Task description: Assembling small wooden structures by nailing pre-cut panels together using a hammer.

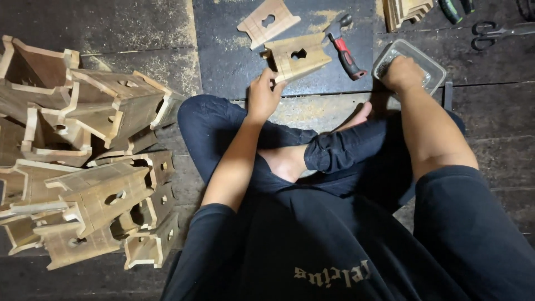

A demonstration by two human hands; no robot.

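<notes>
Head view, sweeping left to right: stacked wooden boxes (95,167) heaped on the floor, then the left hand (263,96) with fingers closed around a small wooden box (297,57), a red-handled hammer (346,49) just beside it, and the right hand (402,72) dipping curled fingers into a clear plastic tub (434,69).

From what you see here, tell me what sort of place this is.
Probably a small woodworking shop, with work done seated on the floor. Sawdust covers the dark boards, a pile of wooden boxes sits nearby, and a hammer lies by the left hand holding a wooden piece.
</notes>
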